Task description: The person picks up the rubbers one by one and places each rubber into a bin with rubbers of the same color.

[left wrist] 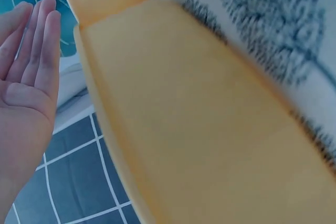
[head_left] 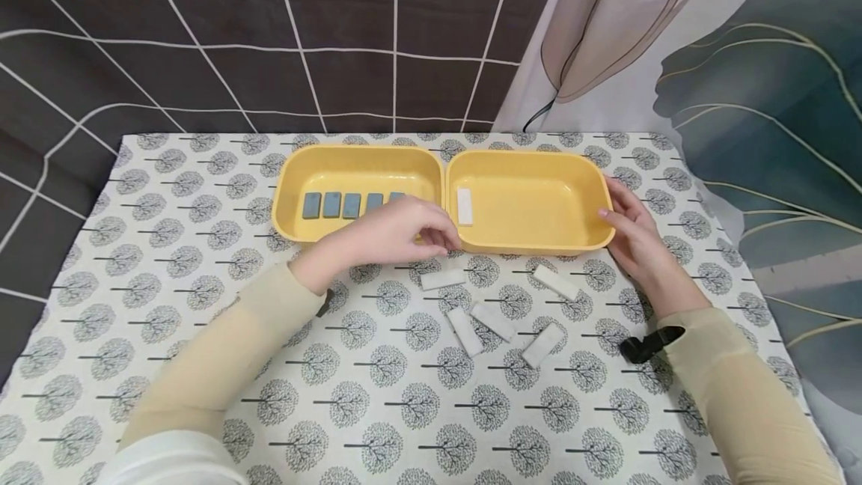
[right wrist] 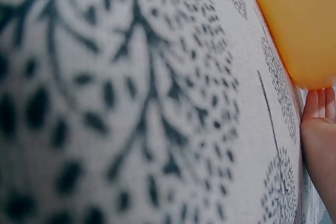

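Observation:
Two yellow bins stand side by side, the left bin and the right bin. My left hand hovers over the left bin's front right corner, its fingers loosely bent near where the bins meet. In the left wrist view that hand shows its palm with nothing in it. My right hand holds the right bin's right end, thumb at the rim and fingers along the outer wall. Several blue-grey blocks lie in a row in the left bin, partly hidden by my hand. One white block lies in the right bin.
Several loose white blocks, among them one near block and a slanted block, lie on the tree-print tablecloth in front of the bins. Behind the table hangs a dark gridded cloth, with a patterned curtain at the right.

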Demonstrator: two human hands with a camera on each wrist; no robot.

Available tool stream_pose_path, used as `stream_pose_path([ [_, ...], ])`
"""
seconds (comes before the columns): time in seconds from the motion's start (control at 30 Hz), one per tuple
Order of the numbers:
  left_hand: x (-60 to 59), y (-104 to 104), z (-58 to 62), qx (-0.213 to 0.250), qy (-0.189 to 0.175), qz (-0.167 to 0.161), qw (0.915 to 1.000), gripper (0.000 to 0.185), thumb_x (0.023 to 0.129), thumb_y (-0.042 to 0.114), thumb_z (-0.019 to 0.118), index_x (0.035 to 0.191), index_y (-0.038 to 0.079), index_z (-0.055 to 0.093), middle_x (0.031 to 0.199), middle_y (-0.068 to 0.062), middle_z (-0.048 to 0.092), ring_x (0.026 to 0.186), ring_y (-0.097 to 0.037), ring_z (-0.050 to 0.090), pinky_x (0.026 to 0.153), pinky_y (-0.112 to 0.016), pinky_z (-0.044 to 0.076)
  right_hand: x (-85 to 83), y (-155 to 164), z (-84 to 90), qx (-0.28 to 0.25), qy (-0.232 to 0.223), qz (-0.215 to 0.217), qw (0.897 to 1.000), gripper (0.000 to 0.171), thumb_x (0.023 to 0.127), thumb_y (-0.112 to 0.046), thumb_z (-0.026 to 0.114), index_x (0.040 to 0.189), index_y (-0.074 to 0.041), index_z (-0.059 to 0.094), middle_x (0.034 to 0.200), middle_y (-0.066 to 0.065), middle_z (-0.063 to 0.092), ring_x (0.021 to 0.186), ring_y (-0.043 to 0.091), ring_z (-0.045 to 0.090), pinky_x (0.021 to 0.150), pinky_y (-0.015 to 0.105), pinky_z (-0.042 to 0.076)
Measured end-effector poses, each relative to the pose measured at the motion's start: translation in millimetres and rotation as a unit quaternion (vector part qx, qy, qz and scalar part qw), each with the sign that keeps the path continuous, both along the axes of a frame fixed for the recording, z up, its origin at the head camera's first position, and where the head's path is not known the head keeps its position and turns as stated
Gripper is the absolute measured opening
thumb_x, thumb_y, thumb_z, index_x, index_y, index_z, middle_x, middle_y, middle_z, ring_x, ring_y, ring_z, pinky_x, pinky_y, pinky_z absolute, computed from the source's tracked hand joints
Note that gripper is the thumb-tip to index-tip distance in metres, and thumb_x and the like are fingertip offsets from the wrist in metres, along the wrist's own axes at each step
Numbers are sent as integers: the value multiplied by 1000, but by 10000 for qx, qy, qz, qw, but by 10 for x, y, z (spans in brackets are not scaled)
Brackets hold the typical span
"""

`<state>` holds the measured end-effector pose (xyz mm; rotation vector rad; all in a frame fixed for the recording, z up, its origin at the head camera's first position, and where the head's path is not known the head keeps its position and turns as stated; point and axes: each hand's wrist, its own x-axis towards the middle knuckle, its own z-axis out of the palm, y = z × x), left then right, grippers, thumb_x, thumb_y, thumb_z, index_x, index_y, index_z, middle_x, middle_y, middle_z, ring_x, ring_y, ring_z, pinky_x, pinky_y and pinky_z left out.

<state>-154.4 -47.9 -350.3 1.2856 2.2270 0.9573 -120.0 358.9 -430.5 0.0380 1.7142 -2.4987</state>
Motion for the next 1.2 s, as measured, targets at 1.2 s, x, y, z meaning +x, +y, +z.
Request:
stream_pose_path([
  [1.2, 357, -114, -396, -418, 533, 98, 9977, 22, 96, 11, 76, 118, 13, 78, 118, 1, 77, 106, -12, 73, 101, -27, 61, -17, 15, -6, 91, -54, 2, 9999, 65, 104, 12, 48, 163, -12, 38, 154, -7, 51, 136, 7, 55, 111, 20, 52],
])
